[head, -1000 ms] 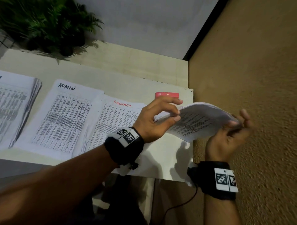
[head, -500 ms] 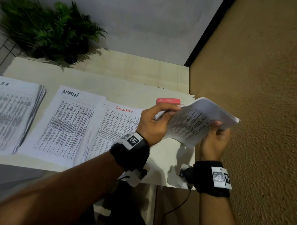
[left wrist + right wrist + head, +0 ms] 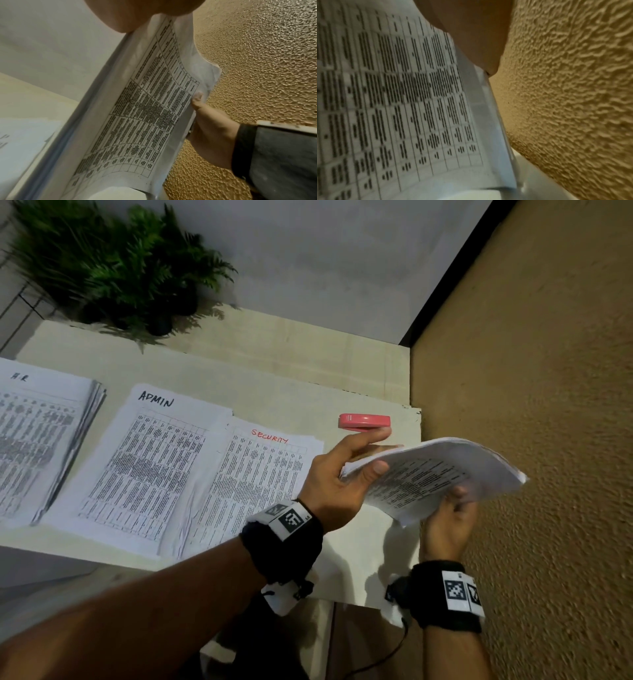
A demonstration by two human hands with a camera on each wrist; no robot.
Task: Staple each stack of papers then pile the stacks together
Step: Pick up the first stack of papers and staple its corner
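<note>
Held paper stack [image 3: 442, 474]: thin white sheets, printed tables, bowed into an arch above the counter's [image 3: 294, 392] right end. Left hand [image 3: 337, 484] pinches its left edge, thumb on top; right hand [image 3: 448, 525] grips from beneath. Glossy red stapler [image 3: 363, 421] just behind. Rough tan wall [image 3: 534, 440] alongside.

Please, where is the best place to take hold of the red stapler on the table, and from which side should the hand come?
Probably grip the red stapler across its long body, near the middle, thumb on one long side and fingers on the other, coming down from above. It lies flat on the table, lengthwise left to right, beyond the held paper stack, nothing on it. Both the left hand and right hand are occupied, so one must release first.
</note>
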